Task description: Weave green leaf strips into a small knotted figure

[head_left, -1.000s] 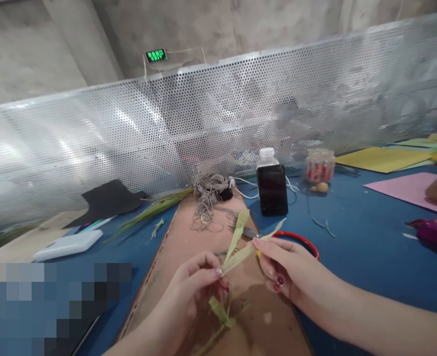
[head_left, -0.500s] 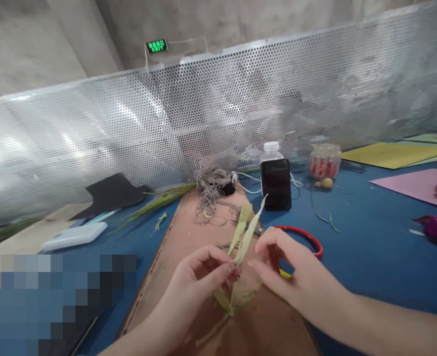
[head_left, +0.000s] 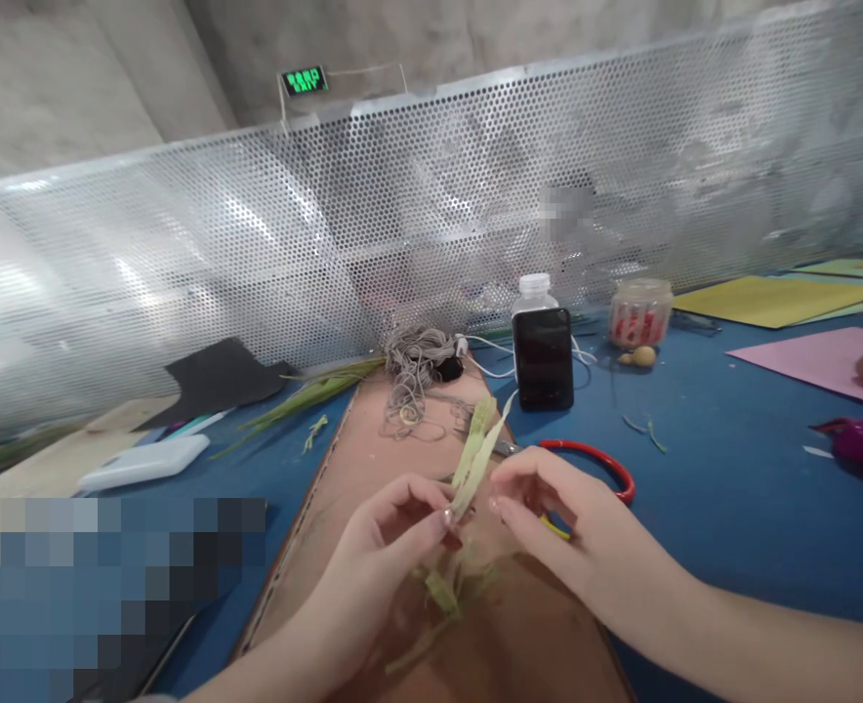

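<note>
Here, we pinch the pale-green, ribbon-like leaf strips (head_left: 477,471), likely light, pliable and easily torn, low where they converge, our left hand (head_left: 394,532) above the flat brown panel (head_left: 358,478), our right hand (head_left: 599,527) slightly spread alongside.

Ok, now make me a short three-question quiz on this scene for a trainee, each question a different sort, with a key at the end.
1. Which hand is holding the pale green strips?

2. True or false: the black phone-like device stands in front of the white-capped bottle.

3. Which of these is closest to the clear jar?
A. the gray cord
B. the small tan gourd-shaped object
C. the exit sign

Key
1. The left hand.
2. True.
3. B.
</note>
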A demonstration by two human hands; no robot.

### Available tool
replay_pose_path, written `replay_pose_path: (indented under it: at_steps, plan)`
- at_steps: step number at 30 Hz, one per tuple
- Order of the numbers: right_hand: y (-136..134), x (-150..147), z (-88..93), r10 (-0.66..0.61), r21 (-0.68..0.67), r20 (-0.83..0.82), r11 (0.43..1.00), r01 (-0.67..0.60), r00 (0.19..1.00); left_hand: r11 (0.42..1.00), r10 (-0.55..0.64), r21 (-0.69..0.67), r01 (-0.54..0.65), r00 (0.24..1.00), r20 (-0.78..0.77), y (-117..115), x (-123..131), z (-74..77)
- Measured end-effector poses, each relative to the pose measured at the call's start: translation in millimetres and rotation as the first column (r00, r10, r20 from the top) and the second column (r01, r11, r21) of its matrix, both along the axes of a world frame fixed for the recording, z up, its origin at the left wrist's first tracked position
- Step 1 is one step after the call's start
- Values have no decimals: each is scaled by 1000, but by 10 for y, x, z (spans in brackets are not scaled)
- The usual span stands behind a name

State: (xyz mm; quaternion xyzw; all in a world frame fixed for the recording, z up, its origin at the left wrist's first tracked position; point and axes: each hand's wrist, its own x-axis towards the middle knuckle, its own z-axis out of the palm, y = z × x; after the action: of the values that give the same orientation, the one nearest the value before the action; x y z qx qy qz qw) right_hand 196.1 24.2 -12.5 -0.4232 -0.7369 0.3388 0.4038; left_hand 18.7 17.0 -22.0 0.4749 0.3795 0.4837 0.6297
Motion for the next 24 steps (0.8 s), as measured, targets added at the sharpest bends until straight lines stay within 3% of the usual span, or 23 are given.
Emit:
replay_pose_path:
  at_steps: [3, 4, 6, 8, 9, 11, 13, 17, 24]
  plan:
    - [80, 40, 52, -90, -97, -1, 991, 90, 996, 1000, 13, -19, -13, 999, 40, 2, -23, 24]
    - [117, 66, 65, -128, -76, 50, 988, 132, 990, 999, 30, -11, -30, 998, 57, 9, -30, 39]
    - [198, 131, 73, -211, 126, 239, 975, 185, 948, 997, 70, 22, -72, 993, 97, 33, -44, 70]
    - [280, 200, 50, -330, 429, 529, 899, 88, 782, 993, 108, 39, -114, 986, 130, 65, -59, 93]
    - [316, 230, 31, -395, 496, 638, 868, 40, 661, 990, 130, 28, -135, 981, 146, 82, -67, 100]
    - [372, 270, -6, -377, 436, 806, 900, -26, 457, 982, 188, -25, -187, 965, 181, 110, -83, 104]
    - [408, 288, -12, -335, 368, 870, 929, -26, 363, 969, 242, -97, -226, 943, 230, 130, -96, 97]
    - [452, 300, 80, -279, 295, 907, 956, -2, 315, 959, 272, -154, -237, 919, 285, 156, -105, 76]
    - [489, 415, 116, -275, 270, 923, 961, 55, 268, 953, 301, -59, -297, 917, 260, 157, -75, 82]
